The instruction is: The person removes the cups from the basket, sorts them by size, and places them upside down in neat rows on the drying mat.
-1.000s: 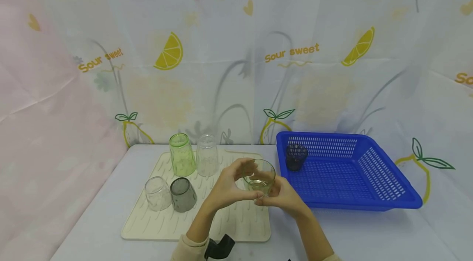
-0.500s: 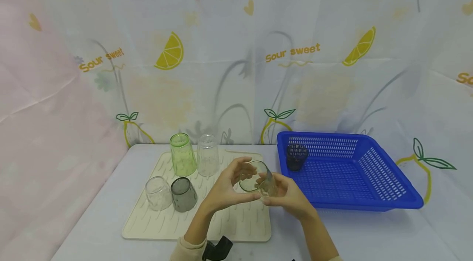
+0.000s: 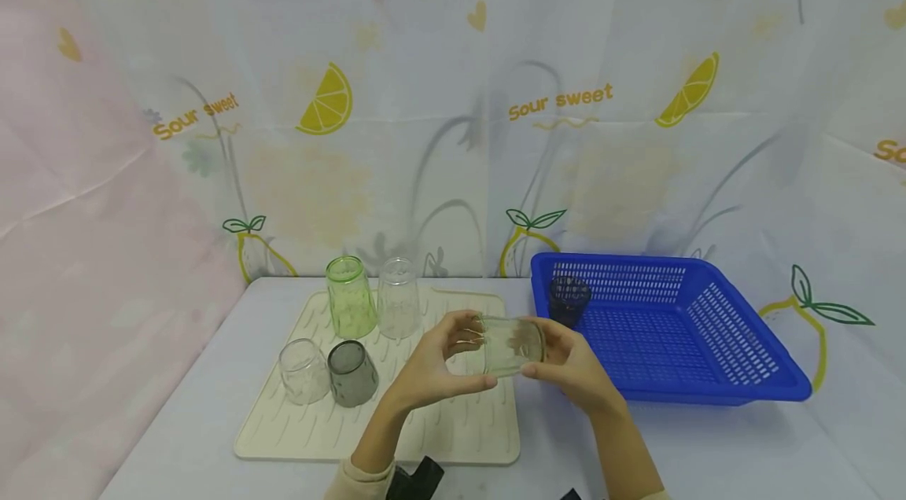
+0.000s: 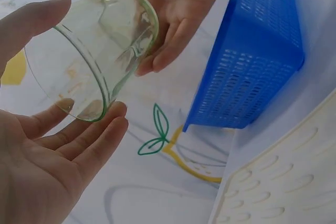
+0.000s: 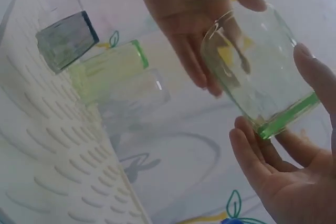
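Note:
A clear, faintly green-tinted drinking glass (image 3: 511,347) lies sideways in the air between both hands, over the right part of the ridged drying mat (image 3: 453,441). Its mouth faces left and its thick base faces right. My left hand (image 3: 429,369) holds it at the rim, thumb on one side and fingers on the other, as the left wrist view shows around the glass (image 4: 113,30). At the base end my right hand (image 3: 582,374) grips it; in the right wrist view the thumb and fingertips meet the green-edged bottom of the glass (image 5: 286,115).
On the mat's left stand a green glass (image 3: 351,302), a tall clear glass (image 3: 399,303), a short clear glass (image 3: 303,373) and a grey glass (image 3: 352,376). A blue basket (image 3: 708,392) at right holds a dark glass (image 3: 569,297). A patterned curtain (image 3: 425,170) hangs behind.
The glass has turned from mouth toward the head camera to lying sideways, mouth left. My right hand has shifted right with its base. The other glasses and the basket stay put.

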Motion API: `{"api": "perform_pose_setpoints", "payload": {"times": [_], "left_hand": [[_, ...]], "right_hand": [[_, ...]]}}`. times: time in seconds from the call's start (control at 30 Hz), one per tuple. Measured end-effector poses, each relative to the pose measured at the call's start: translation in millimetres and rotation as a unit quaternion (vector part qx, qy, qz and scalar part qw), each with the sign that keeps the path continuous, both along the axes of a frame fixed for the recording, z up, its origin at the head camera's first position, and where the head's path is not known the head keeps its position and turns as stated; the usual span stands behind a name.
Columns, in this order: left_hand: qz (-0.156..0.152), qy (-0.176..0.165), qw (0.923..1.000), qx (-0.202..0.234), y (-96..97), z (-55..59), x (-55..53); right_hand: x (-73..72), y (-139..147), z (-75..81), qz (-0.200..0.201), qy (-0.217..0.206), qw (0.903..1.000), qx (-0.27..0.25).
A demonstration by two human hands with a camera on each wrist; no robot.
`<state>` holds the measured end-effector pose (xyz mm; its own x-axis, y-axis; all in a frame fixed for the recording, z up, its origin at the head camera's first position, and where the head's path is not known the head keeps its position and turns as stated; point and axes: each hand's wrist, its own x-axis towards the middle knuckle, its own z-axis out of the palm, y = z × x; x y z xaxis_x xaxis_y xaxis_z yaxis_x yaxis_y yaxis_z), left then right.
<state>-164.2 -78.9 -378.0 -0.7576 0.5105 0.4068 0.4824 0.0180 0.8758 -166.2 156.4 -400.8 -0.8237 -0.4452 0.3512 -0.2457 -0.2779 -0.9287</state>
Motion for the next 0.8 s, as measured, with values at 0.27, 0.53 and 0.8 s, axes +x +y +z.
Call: {"api": "perform_pose_setpoints", "payload": {"times": [0.27,0.53,0.8], "left_hand": [[0.022,0.000,0.9993,-0.031,2.3,-2.4,1.2],[0.027,-0.004,0.9965,-0.079,4.1,-2.6,2.7],[0.034,0.023,0.9935,-0.106,8.7,-2.2,4.6]], "right_hand": [[4.3,1.0,14.8,-0.056,0.002,0.9978,0.035],[6.3,-5.8,29.2,-0.054,0.052,0.9964,0.039],[6.8,-18.4,40.4,-0.060,0.096,0.9920,0.056]]}}
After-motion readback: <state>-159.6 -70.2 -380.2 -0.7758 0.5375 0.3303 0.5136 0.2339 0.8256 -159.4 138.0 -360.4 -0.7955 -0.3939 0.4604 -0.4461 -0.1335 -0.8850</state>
